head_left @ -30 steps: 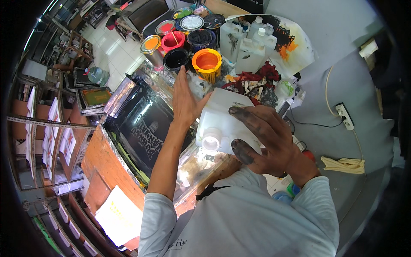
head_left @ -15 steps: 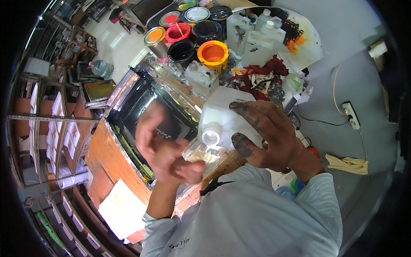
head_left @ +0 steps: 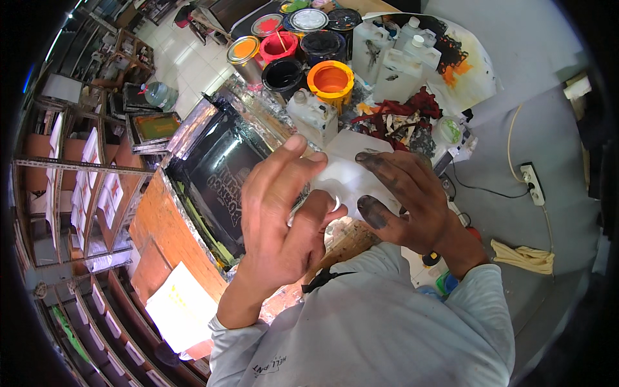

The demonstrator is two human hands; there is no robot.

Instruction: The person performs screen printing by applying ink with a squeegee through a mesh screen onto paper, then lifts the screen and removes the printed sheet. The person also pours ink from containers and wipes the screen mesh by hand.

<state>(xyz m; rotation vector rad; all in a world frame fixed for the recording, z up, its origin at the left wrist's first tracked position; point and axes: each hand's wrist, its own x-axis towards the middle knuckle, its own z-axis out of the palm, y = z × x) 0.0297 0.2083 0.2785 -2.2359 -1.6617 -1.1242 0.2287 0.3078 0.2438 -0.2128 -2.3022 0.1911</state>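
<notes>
Left hand (head_left: 277, 222) has swung in to the mouth of the white jug (head_left: 348, 175) since the earlier frame. Datum: black screen (head_left: 222, 175). We have the jug held up right of it. Our right hand (head_left: 416, 209) spans the jug, thumb and fingers gripping; left half-curled, can't tell if it holds anything. Orange tub (head_left: 333, 81): right of screen's far end.

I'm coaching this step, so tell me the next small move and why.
Perhaps close the left hand around the neck of the white jug: that hand is part-open beside the neck, and the right hand holds the jug's body.
</notes>
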